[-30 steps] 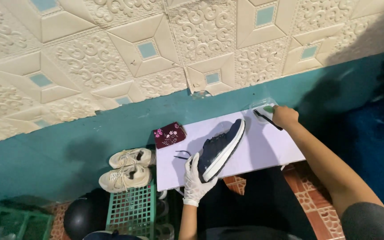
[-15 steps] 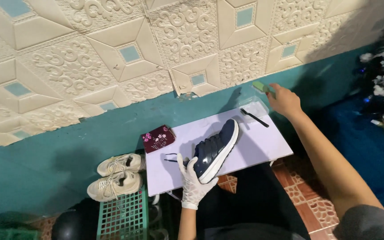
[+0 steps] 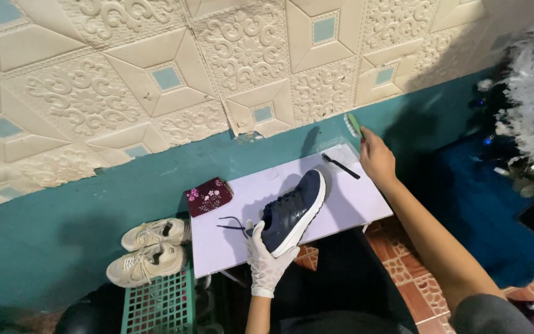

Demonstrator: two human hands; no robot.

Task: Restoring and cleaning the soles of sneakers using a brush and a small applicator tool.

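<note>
An embossed cream wall (image 3: 156, 80) with small blue squares is shown above a teal band (image 3: 81, 204) running along its base. Against this band a white table (image 3: 341, 204) is set, and brick-red floor tiles (image 3: 412, 272) are seen beneath its right end. At the right edge, a dark tree with white tinsel (image 3: 526, 117) is partly visible.

A dark blue shoe (image 3: 295, 210) with a white sole is laid diagonally on the table, toe toward the wall, its dark laces trailing to the left. Its heel end is gripped by the left hand (image 3: 266, 260), which is covered by a white glove and is closed around the shoe. The right hand (image 3: 376, 158) is raised over the table's far right corner, and a green brush (image 3: 354, 125) is pinched in its fingertips, close to the teal band. A thin dark tool (image 3: 341, 166) is laid on the table just beside that hand.

A maroon flowered pouch (image 3: 209, 196) is placed at the table's left far corner. A pair of beige shoes (image 3: 149, 247) is set left of the table, partly on a green crate (image 3: 159, 303).
</note>
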